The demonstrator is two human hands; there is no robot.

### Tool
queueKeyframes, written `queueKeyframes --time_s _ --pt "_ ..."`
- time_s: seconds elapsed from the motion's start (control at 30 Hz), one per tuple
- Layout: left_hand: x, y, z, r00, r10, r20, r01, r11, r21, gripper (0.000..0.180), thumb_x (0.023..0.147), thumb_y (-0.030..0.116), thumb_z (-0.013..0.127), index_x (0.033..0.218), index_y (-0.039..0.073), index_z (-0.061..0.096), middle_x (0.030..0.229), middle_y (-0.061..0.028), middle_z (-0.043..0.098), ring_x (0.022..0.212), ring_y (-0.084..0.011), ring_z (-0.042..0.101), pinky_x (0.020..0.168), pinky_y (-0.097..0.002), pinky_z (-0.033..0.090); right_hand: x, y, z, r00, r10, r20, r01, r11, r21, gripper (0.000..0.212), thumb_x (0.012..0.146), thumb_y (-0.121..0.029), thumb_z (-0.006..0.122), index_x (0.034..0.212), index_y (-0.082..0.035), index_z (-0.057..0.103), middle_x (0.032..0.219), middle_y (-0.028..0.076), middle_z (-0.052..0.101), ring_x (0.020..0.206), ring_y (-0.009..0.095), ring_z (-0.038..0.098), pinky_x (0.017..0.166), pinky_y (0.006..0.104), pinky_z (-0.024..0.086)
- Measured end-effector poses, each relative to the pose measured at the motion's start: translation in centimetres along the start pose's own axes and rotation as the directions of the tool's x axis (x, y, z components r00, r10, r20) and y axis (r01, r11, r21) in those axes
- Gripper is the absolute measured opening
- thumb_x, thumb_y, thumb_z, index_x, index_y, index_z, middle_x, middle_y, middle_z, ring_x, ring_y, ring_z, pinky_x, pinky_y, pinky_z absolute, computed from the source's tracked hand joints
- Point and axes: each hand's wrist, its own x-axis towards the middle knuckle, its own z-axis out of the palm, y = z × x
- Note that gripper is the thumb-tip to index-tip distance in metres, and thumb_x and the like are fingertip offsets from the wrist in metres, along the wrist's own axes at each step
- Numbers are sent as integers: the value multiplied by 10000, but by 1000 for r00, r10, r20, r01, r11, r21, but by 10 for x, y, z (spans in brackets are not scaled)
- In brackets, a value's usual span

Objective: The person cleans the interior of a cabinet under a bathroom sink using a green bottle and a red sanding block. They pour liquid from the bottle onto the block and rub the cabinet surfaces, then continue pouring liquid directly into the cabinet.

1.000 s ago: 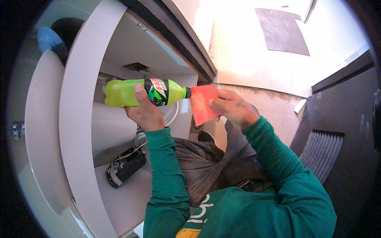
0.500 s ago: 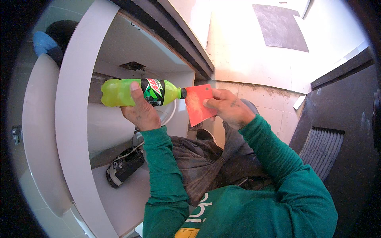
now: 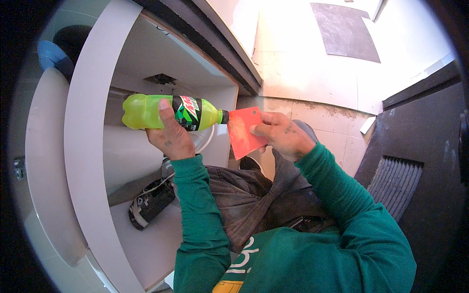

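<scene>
My left hand [image 3: 172, 131] is wrapped round a soda bottle [image 3: 141, 112] of yellow-green plastic with a black label, lying nearly level with its thumb on top. The bottle's dark cap [image 3: 224, 117] points right and meets the left edge of a flat red plastic scraper [image 3: 244, 134]; whether they touch I cannot tell. My right hand [image 3: 284, 134] pinches this scraper by its right side, thumb on the near face. A pale smear marks the scraper's face, and a small hole sits near its upper right corner. Both hands are held in front of an open white cabinet.
The cabinet's curved white front panel [image 3: 90, 122] runs down the left, beside a sink basin [image 3: 46, 166]. Inside lie a dark shoe-like object with a pale strap [image 3: 146, 207] and a white hose [image 3: 207, 141]. A dark door with a louvred vent [image 3: 395, 185] stands at right; a grey mat [image 3: 344, 31] lies beyond.
The scraper has dropped slightly and tilted a little in my right hand. The bottle has shifted slightly left along with the whole view. Both grips stay the same.
</scene>
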Motion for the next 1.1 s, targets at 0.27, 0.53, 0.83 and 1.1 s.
queueKeyframes --time_s 0.27,0.53,0.83,1.1 --pt "-2 3 3 1000 1 -7 -1 1000 1 522 895 365 739 1211 -20 580 1112 -83 653 936 -176 644 837 -320 542 0 2 2 1000 -12 2 12 997 76 234 957 -106 506 1092 15 655 835 38 667 603 106 584 579 262 507" --pt "0 1 0 1000 7 -30 -6 999 41 539 887 372 752 1209 -25 580 1106 -83 656 917 -173 656 821 -322 559 -1 6 4 1000 1 10 -3 990 141 209 957 -110 509 1061 11 644 824 40 658 594 107 579 551 265 500" --pt "-3 2 3 999 -12 -42 12 1000 3 555 879 367 763 1226 -23 574 1118 -85 656 920 -168 654 819 -320 558 -3 8 1 999 -6 41 -2 980 199 214 968 -114 514 1091 17 629 832 41 646 617 110 582 569 269 505" --pt "3 -6 -3 994 31 -103 -16 989 146 510 897 329 748 1222 -26 581 1148 -106 651 970 -173 629 866 -317 523 -4 15 -4 991 -92 93 60 952 301 255 994 -135 531 1197 -1 604 919 41 652 728 108 602 632 271 526"
